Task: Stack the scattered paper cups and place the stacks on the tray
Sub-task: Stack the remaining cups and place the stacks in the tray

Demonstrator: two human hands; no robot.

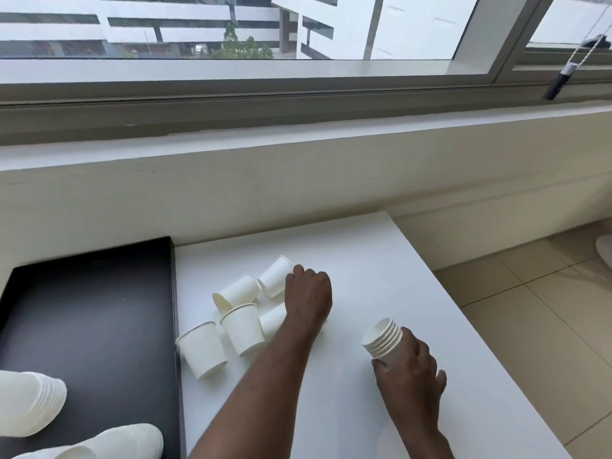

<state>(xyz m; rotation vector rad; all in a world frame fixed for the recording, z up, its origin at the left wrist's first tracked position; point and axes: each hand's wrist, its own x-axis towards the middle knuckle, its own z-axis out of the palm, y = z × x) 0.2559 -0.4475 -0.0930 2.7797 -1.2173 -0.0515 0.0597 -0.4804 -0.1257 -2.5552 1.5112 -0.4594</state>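
Several loose white paper cups lie on the white table beside a black tray. Two stand upright, one by the tray's edge and one next to it. Two lie on their sides, one in the middle and one farthest back. Another cup is half hidden under my left wrist. My left hand is curled knuckles-up with its thumb against the farthest cup; its fingers are hidden. My right hand grips a stack of nested cups, tilted to the left above the table.
Two long cup stacks lie on the tray's near end, one at the left edge and one at the bottom. A wall and window sill run behind the table. The table's right edge drops to a tiled floor.
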